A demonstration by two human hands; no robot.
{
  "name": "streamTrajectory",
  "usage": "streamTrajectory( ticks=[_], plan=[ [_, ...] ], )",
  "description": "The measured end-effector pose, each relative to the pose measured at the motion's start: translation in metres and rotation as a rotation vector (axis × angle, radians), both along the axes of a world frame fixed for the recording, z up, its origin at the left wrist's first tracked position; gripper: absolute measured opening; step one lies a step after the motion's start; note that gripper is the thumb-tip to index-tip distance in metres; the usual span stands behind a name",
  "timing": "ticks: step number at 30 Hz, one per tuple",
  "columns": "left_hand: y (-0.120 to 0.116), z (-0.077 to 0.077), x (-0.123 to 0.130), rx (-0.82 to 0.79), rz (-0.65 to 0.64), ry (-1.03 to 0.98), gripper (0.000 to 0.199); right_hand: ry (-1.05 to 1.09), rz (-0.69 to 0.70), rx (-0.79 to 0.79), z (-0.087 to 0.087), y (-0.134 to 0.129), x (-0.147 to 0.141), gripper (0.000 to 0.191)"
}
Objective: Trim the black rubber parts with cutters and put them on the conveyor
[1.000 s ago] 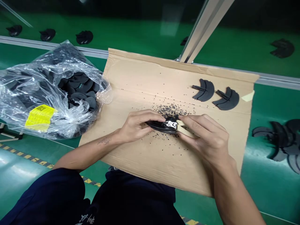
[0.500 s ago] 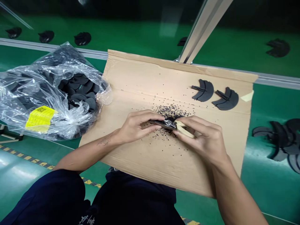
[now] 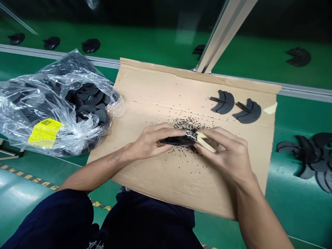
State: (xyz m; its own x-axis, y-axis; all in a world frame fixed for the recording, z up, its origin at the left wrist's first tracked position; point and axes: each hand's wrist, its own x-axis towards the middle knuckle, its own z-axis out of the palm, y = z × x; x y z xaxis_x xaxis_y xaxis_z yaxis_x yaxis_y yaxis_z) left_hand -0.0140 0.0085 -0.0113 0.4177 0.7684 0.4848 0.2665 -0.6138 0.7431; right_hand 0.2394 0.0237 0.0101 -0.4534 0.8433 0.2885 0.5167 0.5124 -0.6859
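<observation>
Black plastic part (image 3: 178, 140): held over the middle of the cardboard sheet (image 3: 150, 173), clasped at one end between thumb and fingers of the left hand (image 3: 153, 140). Grasped in the right hand (image 3: 228, 147), cream-handled nippers (image 3: 207, 143), with handles apart and metal head against the part's other end. Scattered over the cardboard beneath and around both hands, small black clippings (image 3: 184, 122), thickest just beyond the part. Lying side by side near the sheet's far right, a left curved piece (image 3: 225, 103) and a right curved piece (image 3: 249, 112), both black and stemmed. Beside them, near the edge, a strip of pale tape (image 3: 271, 109). To the left, overlapping the sheet, a clear plastic bag (image 3: 28, 100) full of black pieces (image 3: 89, 103), with a yellow label (image 3: 45, 132). On the green floor (image 3: 282, 204) to the right, a heap of curved black parts (image 3: 311, 155).
</observation>
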Motion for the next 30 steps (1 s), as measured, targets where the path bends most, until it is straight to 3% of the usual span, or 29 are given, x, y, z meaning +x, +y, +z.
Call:
streamTrajectory(
  ticks=[6,12,17,20,23,27,30],
  plan=[
    [0.000,-0.003,0.000,-0.003,0.045,0.085,0.048,-0.113,0.009,0.141,-0.001,0.001,0.001,0.028],
    [0.000,-0.003,0.002,-0.026,0.099,0.029,0.041,-0.205,-0.026,0.200,-0.001,0.003,0.006,0.029],
    [0.003,-0.003,0.004,-0.406,0.131,-0.163,0.024,-0.299,-0.059,0.220,-0.005,0.009,0.012,0.033],
    [0.006,-0.005,0.003,-0.605,0.122,-0.354,0.035,-0.406,-0.103,0.272,-0.006,0.014,0.019,0.035],
    [0.011,-0.005,0.002,-0.680,0.196,-0.410,0.049,-0.492,-0.137,0.276,-0.007,0.018,0.028,0.038],
    [0.037,0.006,-0.011,-0.604,0.297,-0.301,0.067,-0.544,-0.152,0.295,-0.011,0.023,0.039,0.039],
    [0.080,0.029,-0.027,-0.316,0.354,-0.031,0.071,-0.591,-0.169,0.335,-0.014,0.025,0.043,0.036]
  ],
)
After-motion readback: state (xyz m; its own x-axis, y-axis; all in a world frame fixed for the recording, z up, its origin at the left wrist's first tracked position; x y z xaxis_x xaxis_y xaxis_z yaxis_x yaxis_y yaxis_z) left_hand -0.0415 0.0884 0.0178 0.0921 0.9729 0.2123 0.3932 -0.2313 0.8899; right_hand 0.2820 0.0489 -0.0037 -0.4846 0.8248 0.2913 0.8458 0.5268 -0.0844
